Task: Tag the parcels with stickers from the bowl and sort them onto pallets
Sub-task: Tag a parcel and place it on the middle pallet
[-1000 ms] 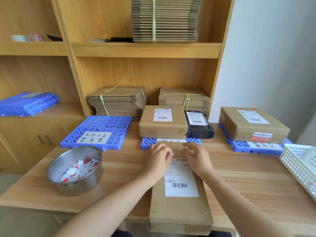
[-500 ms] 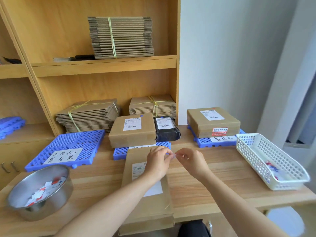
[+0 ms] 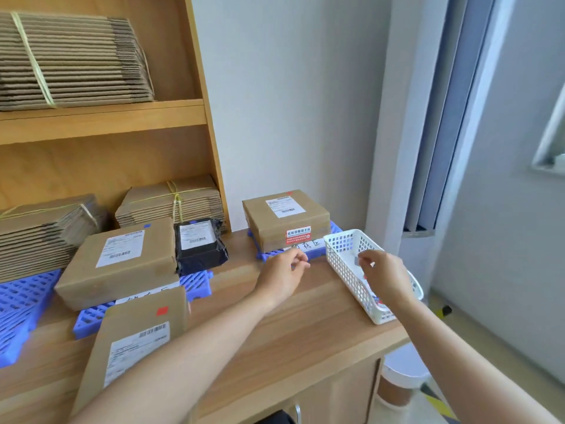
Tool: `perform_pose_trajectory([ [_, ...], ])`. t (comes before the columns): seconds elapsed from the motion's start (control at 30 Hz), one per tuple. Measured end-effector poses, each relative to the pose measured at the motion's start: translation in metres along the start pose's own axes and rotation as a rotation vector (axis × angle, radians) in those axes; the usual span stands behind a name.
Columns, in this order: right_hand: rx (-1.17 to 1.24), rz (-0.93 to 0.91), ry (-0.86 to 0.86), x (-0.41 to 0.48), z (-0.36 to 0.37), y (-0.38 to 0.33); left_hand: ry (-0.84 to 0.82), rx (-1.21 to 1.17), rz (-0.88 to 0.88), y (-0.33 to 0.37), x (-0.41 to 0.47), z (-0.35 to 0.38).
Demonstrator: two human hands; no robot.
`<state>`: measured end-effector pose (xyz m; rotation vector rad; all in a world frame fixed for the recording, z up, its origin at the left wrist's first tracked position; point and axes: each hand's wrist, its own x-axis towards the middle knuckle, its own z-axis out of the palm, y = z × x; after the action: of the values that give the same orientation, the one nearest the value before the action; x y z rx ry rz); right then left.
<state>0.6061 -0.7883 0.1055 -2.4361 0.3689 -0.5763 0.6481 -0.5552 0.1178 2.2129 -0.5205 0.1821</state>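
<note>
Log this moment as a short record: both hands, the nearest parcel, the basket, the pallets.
left hand: above the table, fingers curled; contents unclear
right hand: pinches a small grey scrap over the white basket
front parcel: red sticker on top
middle pallet: large brown parcel, black parcel
right pallet: square brown parcel

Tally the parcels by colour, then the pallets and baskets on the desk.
Brown parcels: 3
Black parcel: 1
Blue pallets: 3
White basket: 1
Total: 8
</note>
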Motion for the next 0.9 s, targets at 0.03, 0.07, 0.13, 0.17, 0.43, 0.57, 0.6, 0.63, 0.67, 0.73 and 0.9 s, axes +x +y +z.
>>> perform_pose_trajectory([
  [0.03,-0.057,0.031,0.001,0.002,-0.006,0.011,-0.033,0.006,0.008,0.004,0.004,0.010],
  [0.07,-0.123,0.046,-0.006,0.003,-0.010,0.022,-0.061,0.021,0.011,0.008,0.007,0.018],
  [0.13,-0.232,0.064,-0.027,0.001,-0.015,0.040,-0.103,0.065,0.020,0.013,0.010,0.031],
  [0.17,-0.266,0.069,-0.035,0.000,-0.016,0.046,-0.120,0.085,0.022,0.014,0.010,0.036],
  [0.43,-0.278,0.058,-0.047,-0.010,-0.019,0.045,-0.189,0.158,0.004,0.017,-0.003,0.028],
  [0.57,-0.218,0.001,-0.066,-0.021,-0.015,0.009,-0.194,0.199,-0.014,0.011,-0.020,-0.002],
  [0.6,-0.200,-0.026,-0.083,-0.026,-0.011,-0.002,-0.186,0.207,-0.023,0.009,-0.027,-0.013],
  [0.63,-0.174,-0.067,-0.094,-0.031,-0.008,-0.013,-0.176,0.219,-0.033,0.008,-0.035,-0.023],
  [0.67,-0.151,-0.101,-0.101,-0.037,-0.005,-0.023,-0.170,0.233,-0.037,0.006,-0.042,-0.034],
  [0.73,-0.141,-0.178,-0.097,-0.051,0.001,-0.044,-0.159,0.256,-0.053,0.003,-0.061,-0.056],
  [0.9,-0.086,-0.321,-0.160,-0.096,0.019,-0.094,-0.134,0.318,-0.119,-0.010,-0.121,-0.111],
])
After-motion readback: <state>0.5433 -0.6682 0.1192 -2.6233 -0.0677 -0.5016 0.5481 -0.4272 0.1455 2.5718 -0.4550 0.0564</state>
